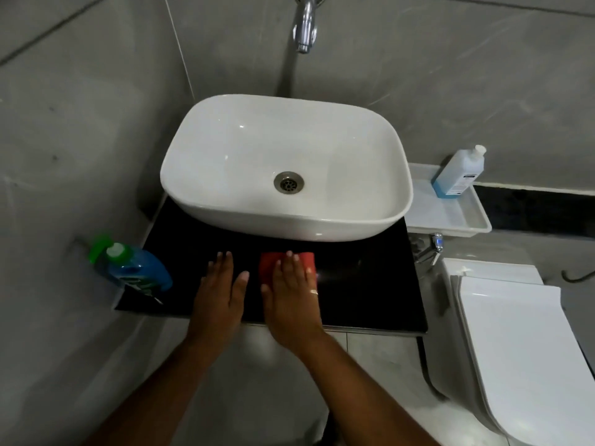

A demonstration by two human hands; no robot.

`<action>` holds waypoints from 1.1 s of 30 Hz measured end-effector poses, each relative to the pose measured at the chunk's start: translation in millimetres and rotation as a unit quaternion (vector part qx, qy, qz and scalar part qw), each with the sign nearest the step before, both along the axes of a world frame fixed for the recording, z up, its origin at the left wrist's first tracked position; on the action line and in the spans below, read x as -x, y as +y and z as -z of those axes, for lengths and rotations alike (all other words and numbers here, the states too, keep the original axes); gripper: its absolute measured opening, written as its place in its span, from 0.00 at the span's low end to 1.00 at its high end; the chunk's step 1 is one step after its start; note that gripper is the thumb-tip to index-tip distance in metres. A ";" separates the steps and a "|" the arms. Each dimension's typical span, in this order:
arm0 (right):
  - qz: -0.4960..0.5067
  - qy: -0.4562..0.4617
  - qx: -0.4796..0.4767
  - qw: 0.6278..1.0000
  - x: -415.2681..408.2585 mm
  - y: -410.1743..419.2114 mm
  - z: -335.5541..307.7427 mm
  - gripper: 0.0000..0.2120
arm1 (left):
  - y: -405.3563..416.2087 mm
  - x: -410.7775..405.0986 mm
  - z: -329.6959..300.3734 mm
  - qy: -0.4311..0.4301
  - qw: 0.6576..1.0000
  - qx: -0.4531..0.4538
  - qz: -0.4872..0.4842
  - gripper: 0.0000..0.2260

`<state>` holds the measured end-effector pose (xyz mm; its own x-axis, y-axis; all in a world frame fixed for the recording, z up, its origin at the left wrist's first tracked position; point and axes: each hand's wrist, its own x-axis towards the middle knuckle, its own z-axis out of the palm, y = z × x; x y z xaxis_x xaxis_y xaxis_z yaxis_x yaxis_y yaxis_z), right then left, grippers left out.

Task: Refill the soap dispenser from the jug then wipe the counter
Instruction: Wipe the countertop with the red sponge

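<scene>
1. The right hand [291, 284] is laid flat, fingers spread, on a red cloth [269, 263], which is pressed against the black desk [370, 284]. Nothing is pinched.
2. The left hand [222, 284] is placed flat and open on the desk, just beside the right hand at 9 o'clock, with the fingers held together. The cloth is not touched by it.
3. A ring [314, 292] is seen on the right hand.
4. The white basin [225, 149] is found at 12 o'clock from the hands, standing on the desk, with the tap [305, 27] above it.
5. A blue bottle with a green cap [135, 272] is seen at 9 o'clock, at the left edge of the desk; whether it stands on the desk cannot be told.
6. A blue-filled soap bottle [457, 173] is standing in a white tray [450, 220] at 2 o'clock, well apart from the hands.
7. A white toilet [515, 349] is located at 4 o'clock, beside the desk.
</scene>
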<state>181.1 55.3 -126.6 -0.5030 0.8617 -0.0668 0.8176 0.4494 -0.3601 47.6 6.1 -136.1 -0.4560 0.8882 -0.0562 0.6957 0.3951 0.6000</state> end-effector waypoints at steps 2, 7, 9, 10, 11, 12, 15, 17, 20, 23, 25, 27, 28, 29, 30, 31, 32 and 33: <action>-0.012 0.094 0.013 0.995 -20.4 4.4 -12.0 0.25 | -3.6 -22.2 -12.8 0.051 0.997 -0.057 0.028 0.32; 0.068 0.000 -0.019 0.997 -119.6 25.6 -1.1 0.29 | 22.6 -73.5 -13.7 0.201 0.960 0.019 0.193 0.31; 0.059 -0.083 -0.014 0.995 -140.0 34.7 2.6 0.36 | 27.4 -69.6 -3.2 0.219 0.957 0.042 0.187 0.31; 0.050 -0.114 -0.013 0.992 -145.3 38.5 4.5 0.40 | 28.5 -60.3 1.0 0.229 0.958 0.044 0.169 0.30; 0.041 -0.136 -0.013 0.990 -148.4 41.2 6.5 0.45 | 29.9 -46.7 2.7 0.230 0.961 0.058 0.142 0.31; 0.036 -0.149 -0.013 0.988 -150.5 41.2 8.7 0.47 | 30.8 -30.9 3.3 0.229 0.965 0.071 0.104 0.31; 0.052 -0.156 -0.022 0.986 -147.7 31.5 16.9 0.47 | 31.6 11.5 4.2 0.211 0.970 0.118 -0.005 0.34; 0.068 -0.148 -0.018 0.987 -147.2 30.0 20.3 0.46 | 34.6 12.4 3.2 0.181 0.973 0.135 -0.048 0.36; 0.069 -0.139 -0.018 0.988 -145.7 31.6 22.2 0.46 | 44.6 -12.2 -3.1 0.171 0.975 0.113 -0.089 0.37; 0.067 -0.150 -0.020 0.986 -149.0 33.8 25.1 0.45 | 43.9 -55.0 -5.9 0.191 0.978 0.072 0.035 0.36; 0.070 -0.156 -0.023 0.985 -151.1 35.1 26.3 0.45 | 33.2 -72.1 -2.9 0.194 0.965 0.027 0.177 0.35; 0.070 -0.160 -0.022 0.984 -151.2 35.5 25.3 0.45 | 24.8 -54.2 0.5 0.219 0.943 0.008 0.251 0.34; 0.068 -0.161 -0.022 0.984 -149.7 35.2 24.3 0.45 | 19.8 -36.6 2.5 0.242 0.937 0.014 0.251 0.34; 0.067 -0.163 -0.022 0.984 -148.8 35.2 23.8 0.44 | 13.8 -18.1 4.2 0.253 0.939 0.028 0.230 0.34; 0.065 -0.165 -0.023 0.984 -148.2 35.0 23.7 0.44 | 7.2 -2.0 5.4 0.253 0.947 0.044 0.194 0.34; 0.065 -0.166 -0.025 0.984 -147.5 34.5 24.1 0.44 | 0.3 10.3 5.6 0.249 0.955 0.060 0.149 0.34; 0.065 -0.165 -0.025 0.984 -147.4 33.5 24.3 0.44 | -6.1 16.0 5.7 0.245 0.961 0.070 0.106 0.34; 0.067 -0.162 -0.026 0.984 -147.4 32.5 24.1 0.44 | -10.4 15.2 4.7 0.241 0.965 0.079 0.070 0.34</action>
<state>328.5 87.8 -150.7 -0.3449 0.9251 -0.1586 0.9386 0.3415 -0.0491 32.4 -4.3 -140.8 -0.3396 0.9406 -0.0073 0.9319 0.3375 0.1333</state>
